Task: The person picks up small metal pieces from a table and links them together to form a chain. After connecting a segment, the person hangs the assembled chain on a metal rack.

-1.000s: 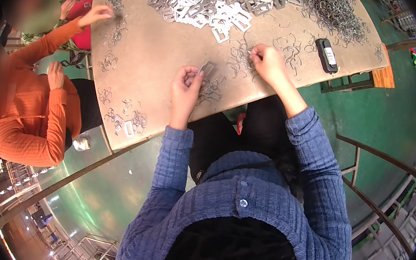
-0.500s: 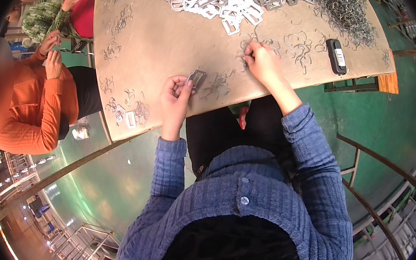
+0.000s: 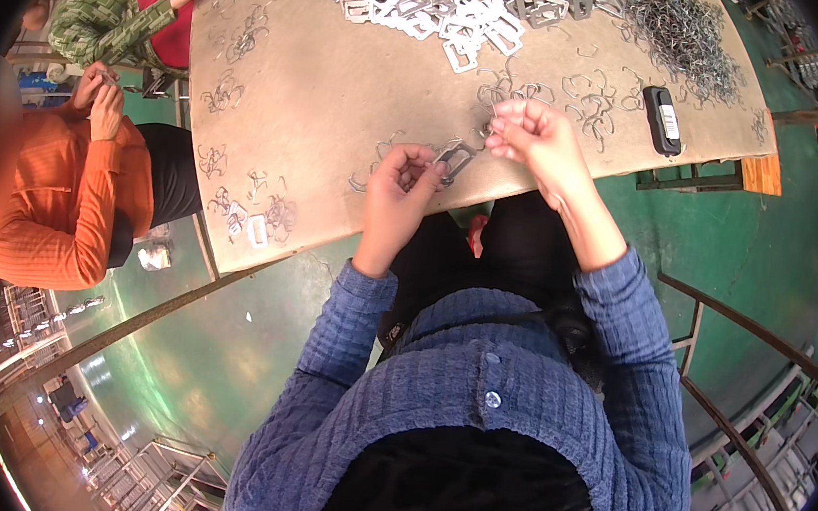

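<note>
My left hand grips a small rectangular metal frame between thumb and fingers, just above the table's near edge. To its right, my right hand is closed in a pinch on a thin bent wire clip, close to the frame's upper end. How far the clip touches the frame is too small to tell. Beyond my right hand lie loose wire clips. A few more wire clips rest beside my left hand, partly hidden by it.
On the brown-topped table, a heap of metal frames lies at the far middle. A pile of wire clips and a black device are at right. Two co-workers, one in an orange sleeve, sit at left.
My left hand has moved right with the metal frame. My right hand has drawn back from the loose clips, with a wire clip in its fingers, and the two hands are closer together.
</note>
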### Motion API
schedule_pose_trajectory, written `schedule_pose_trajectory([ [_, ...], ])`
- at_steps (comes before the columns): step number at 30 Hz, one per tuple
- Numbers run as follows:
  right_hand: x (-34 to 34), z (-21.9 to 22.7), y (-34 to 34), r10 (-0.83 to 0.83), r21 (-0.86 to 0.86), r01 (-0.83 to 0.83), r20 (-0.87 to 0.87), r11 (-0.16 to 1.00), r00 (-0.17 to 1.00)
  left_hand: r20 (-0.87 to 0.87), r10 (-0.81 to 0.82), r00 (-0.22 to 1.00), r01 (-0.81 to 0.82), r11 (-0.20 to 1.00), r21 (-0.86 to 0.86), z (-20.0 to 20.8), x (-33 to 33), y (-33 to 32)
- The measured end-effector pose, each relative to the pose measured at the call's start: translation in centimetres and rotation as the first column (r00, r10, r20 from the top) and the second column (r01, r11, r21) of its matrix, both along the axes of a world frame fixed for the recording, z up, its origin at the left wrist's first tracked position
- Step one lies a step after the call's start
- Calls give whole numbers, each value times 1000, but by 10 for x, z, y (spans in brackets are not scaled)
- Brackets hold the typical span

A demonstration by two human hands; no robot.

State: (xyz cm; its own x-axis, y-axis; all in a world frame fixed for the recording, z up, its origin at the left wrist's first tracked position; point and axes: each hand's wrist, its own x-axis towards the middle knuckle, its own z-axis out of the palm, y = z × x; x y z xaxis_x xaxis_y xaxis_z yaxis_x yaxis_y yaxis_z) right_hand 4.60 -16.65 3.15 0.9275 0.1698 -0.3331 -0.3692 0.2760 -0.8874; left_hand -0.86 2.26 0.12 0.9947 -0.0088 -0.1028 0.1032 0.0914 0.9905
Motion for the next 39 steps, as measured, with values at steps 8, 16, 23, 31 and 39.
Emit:
schedule_pose_trajectory([
  [8,-43,19,-20,16,54,-14,-34,998,999,25,-144,989,144,990,2,13,-3,-24],
  [16,-47,13,-24,-34,221,80,-208,972,978,17,-177,984,177,981,-75,24,-9,-31],
  [23,-60,12,-8,-159,261,153,4,953,987,-2,-360,933,360,933,27,19,0,-24],
  [31,-83,28,-8,-146,-7,156,325,988,935,264,-73,962,-161,630,760,-24,136,-25],
  [39,-105,21,5,-125,-84,163,344,983,931,399,-191,897,-301,397,867,-45,151,-45],
])
